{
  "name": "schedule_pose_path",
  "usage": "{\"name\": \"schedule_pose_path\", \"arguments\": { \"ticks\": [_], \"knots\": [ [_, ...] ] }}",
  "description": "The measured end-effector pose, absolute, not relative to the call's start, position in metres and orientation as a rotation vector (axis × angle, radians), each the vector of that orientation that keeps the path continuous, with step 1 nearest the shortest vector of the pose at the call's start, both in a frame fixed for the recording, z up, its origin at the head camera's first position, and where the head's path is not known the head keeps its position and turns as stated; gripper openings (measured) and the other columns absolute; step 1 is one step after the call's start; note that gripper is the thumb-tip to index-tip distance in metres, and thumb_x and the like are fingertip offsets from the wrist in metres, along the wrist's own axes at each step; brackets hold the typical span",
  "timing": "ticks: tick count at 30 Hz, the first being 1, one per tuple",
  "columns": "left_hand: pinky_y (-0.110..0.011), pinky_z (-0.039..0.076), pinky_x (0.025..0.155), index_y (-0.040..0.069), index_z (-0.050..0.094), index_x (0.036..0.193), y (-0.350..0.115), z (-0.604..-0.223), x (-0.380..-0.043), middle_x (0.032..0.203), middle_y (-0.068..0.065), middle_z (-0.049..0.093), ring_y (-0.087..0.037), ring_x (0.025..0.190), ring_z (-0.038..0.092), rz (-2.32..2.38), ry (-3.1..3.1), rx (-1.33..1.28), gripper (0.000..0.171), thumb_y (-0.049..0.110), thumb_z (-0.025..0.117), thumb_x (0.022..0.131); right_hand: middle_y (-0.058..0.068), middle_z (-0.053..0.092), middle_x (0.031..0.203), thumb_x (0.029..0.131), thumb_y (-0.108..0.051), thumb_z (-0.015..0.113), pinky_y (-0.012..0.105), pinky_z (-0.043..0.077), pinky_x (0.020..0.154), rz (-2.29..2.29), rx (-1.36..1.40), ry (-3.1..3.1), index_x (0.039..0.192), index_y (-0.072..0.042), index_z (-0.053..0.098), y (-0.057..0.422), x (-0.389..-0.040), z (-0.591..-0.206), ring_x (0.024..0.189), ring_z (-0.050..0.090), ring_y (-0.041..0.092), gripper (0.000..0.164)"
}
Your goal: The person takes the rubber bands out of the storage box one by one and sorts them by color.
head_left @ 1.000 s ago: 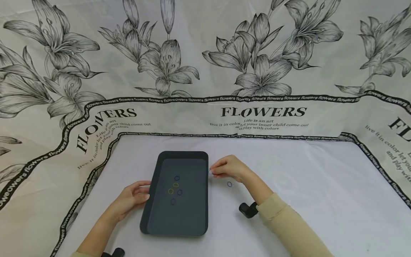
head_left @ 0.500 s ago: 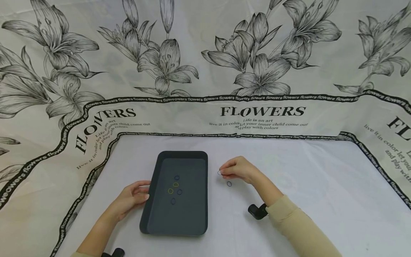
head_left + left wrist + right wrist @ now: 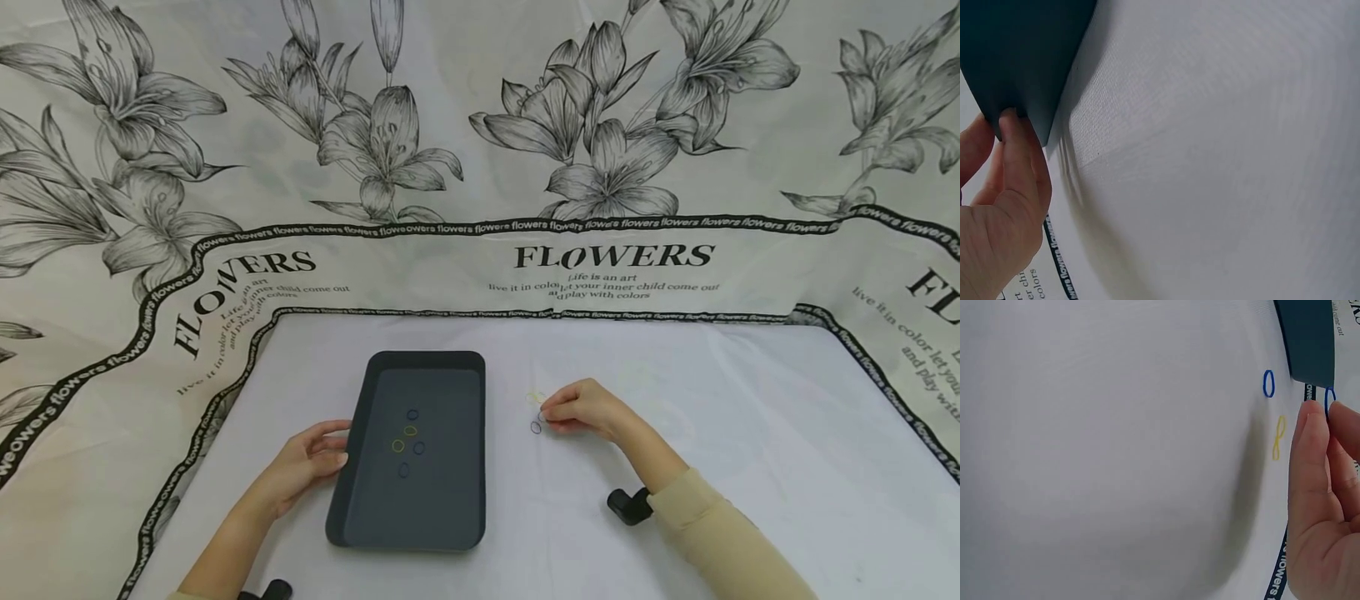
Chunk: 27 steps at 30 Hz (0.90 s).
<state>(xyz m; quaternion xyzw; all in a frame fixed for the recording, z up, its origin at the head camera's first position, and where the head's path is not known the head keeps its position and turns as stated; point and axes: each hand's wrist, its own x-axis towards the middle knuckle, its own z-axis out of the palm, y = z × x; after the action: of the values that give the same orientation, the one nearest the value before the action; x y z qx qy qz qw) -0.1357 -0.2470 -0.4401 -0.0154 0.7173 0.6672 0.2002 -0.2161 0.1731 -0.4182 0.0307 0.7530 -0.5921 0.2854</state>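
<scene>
A dark grey rectangular tray [image 3: 450,508] lies on the white cloth, with several thin blue and yellow rubber bands in it, such as a yellow band [image 3: 393,446]. At the tray's left side my left hand [image 3: 303,467] grips the rim, thumb on the near face and fingers behind the wall. My right hand [image 3: 588,410], to the right of the tray, pinches a blue rubber band [image 3: 1326,405] between thumb and fingertips. Close by on the cloth lie another blue band [image 3: 1265,384] and a yellow band [image 3: 1278,436] twisted into a figure eight.
The white cloth [image 3: 720,417] covers the table, and a flower-printed sheet [image 3: 450,183] hangs behind and at the sides. A black wrist-worn device [image 3: 628,506] sits below the right wrist, another [image 3: 277,590] near the left.
My right hand has moved right and slightly nearer, away from the tray's edge, still pinching the band. The yellow band it covered now shows. My left hand stays on the tray.
</scene>
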Motion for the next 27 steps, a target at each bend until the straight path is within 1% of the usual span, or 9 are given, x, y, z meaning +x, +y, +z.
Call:
{"name": "schedule_pose_path", "arguments": {
  "ticks": [4,10,17,27],
  "knots": [
    [-0.028,0.051,0.076,-0.007,0.031,0.138,-0.248,-0.440,-0.136,0.117,-0.019,0.055,-0.015,0.092,0.060,1.862,2.006,-0.056,0.060,-0.001,0.059,0.086,0.007,0.067,0.077,0.082,0.002,0.066,0.026,0.053,0.063,-1.546,0.122,2.047,0.099,0.013,0.064,0.181,-0.214,-0.423,0.063,0.062,0.012,0.020],
    [-0.028,0.051,0.076,-0.009,0.030,0.138,-0.249,-0.440,-0.136,0.117,-0.020,0.055,-0.015,0.092,0.060,1.868,2.001,-0.042,0.059,-0.001,0.059,0.086,0.007,0.067,0.077,0.083,0.001,0.066,0.024,0.053,0.060,-1.534,0.160,2.060,0.097,0.011,0.065,0.187,-0.212,-0.431,0.060,0.061,0.011,0.018],
    [-0.026,0.051,0.076,-0.009,0.030,0.138,-0.248,-0.442,-0.136,0.117,-0.020,0.054,-0.015,0.092,0.060,1.880,1.991,-0.069,0.060,-0.002,0.059,0.086,0.007,0.067,0.072,0.081,0.000,0.069,0.023,0.052,0.056,-1.487,0.192,2.111,0.091,0.007,0.067,0.184,-0.213,-0.434,0.057,0.059,0.011,0.012],
    [-0.026,0.051,0.076,-0.008,0.031,0.138,-0.247,-0.443,-0.136,0.118,-0.020,0.054,-0.015,0.093,0.061,1.878,2.002,-0.095,0.059,-0.001,0.060,0.086,0.004,0.064,0.066,0.079,-0.003,0.072,0.022,0.050,0.053,-1.380,0.145,2.200,0.088,0.004,0.070,0.179,-0.214,-0.432,0.054,0.057,0.010,0.012]
  ]
}}
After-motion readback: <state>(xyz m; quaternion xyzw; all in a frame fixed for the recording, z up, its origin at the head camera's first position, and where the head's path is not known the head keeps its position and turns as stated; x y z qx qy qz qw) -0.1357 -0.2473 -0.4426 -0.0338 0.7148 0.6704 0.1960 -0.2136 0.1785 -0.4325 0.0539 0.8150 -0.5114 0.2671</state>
